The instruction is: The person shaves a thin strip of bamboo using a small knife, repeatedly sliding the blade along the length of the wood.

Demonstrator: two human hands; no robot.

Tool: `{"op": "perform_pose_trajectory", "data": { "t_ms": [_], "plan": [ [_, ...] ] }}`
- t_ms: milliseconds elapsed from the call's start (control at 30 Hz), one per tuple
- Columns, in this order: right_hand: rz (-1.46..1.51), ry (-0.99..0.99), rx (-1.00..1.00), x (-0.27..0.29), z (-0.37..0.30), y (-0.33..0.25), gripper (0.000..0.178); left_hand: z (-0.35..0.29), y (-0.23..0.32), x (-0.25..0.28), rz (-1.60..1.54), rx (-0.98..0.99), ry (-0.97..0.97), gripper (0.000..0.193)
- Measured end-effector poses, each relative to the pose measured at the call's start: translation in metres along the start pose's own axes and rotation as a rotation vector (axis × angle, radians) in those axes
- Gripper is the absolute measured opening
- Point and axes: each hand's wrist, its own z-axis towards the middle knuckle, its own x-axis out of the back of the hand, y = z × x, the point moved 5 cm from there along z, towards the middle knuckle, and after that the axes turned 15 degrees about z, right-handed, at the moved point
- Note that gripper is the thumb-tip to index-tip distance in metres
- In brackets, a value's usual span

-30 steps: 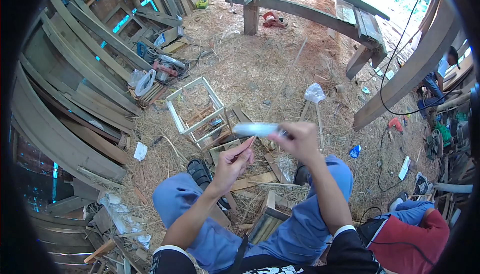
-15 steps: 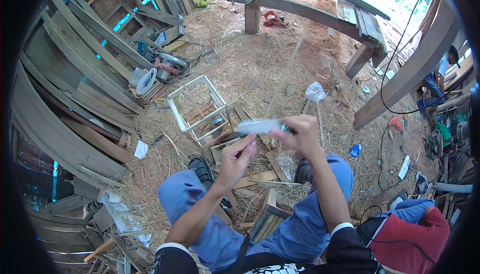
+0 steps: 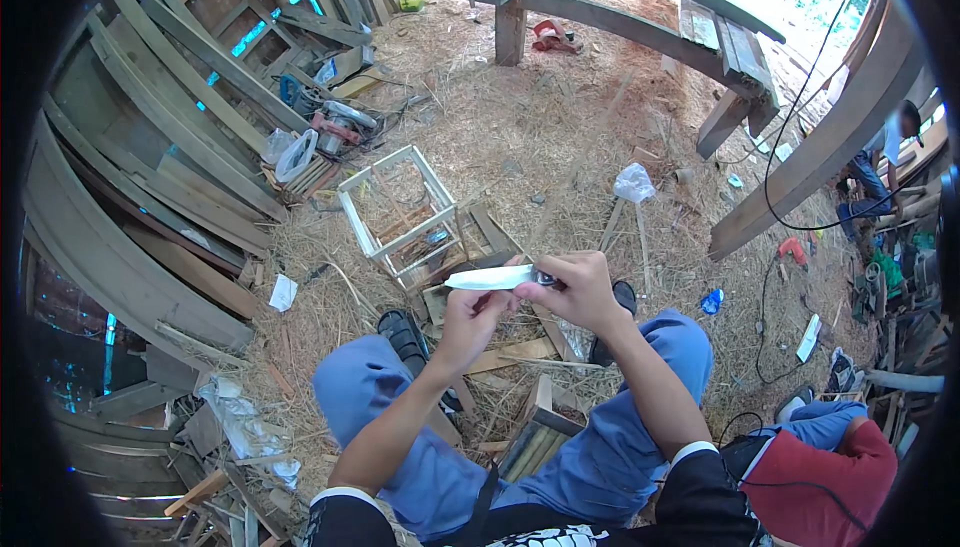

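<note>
A knife (image 3: 490,278) with a broad, pale blade is gripped by its dark handle in my right hand (image 3: 580,289). Its blade points left and lies across the top of my left hand (image 3: 472,325). The left fingers are pinched together just under the blade. Whatever they hold, if anything, is too small and too covered to name. Both hands are close together in front of my knees, over the straw-strewn floor.
A pale wooden frame (image 3: 400,212) stands just beyond my hands. Between my legs is a wooden box-like piece (image 3: 540,427). Power tools (image 3: 340,127) and leaning planks (image 3: 180,187) line the left. A long bench (image 3: 620,17) stands ahead. A person in red (image 3: 820,467) sits at lower right; another (image 3: 875,167) works farther off.
My right hand has drawn down and slightly left with the knife, bringing the blade nearer my left fingers. The blade was higher and blurred before.
</note>
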Motion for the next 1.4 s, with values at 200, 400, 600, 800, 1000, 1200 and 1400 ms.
{"op": "perform_pose_trajectory", "data": {
  "t_ms": [200,400,600,800,1000,1200,1400],
  "plan": [
    [-0.055,0.009,0.109,0.004,0.006,-0.007,0.038,0.003,-0.005,-0.011,-0.184,-0.021,-0.005,0.039],
    [-0.149,-0.020,0.155,0.011,0.004,-0.007,0.041,-0.004,-0.010,-0.017,-0.331,0.198,-0.121,0.038],
    [-0.176,-0.005,0.161,0.020,0.005,-0.002,0.043,-0.002,0.003,-0.016,-0.394,0.240,-0.195,0.017],
    [-0.260,0.051,0.171,0.026,0.006,-0.001,0.041,-0.003,0.013,-0.019,-0.565,0.330,-0.235,0.013],
    [-0.253,0.494,-0.260,0.089,-0.002,0.038,0.040,-0.015,0.021,-0.021,-0.607,0.352,-0.332,0.032],
    [-0.304,0.228,-0.092,0.065,-0.009,0.013,0.039,-0.016,0.002,-0.010,-0.427,0.284,-0.309,0.041],
    [-0.233,0.030,0.134,0.030,0.007,-0.005,0.037,-0.012,0.002,-0.004,-0.316,0.232,-0.261,0.045]
  ]
}}
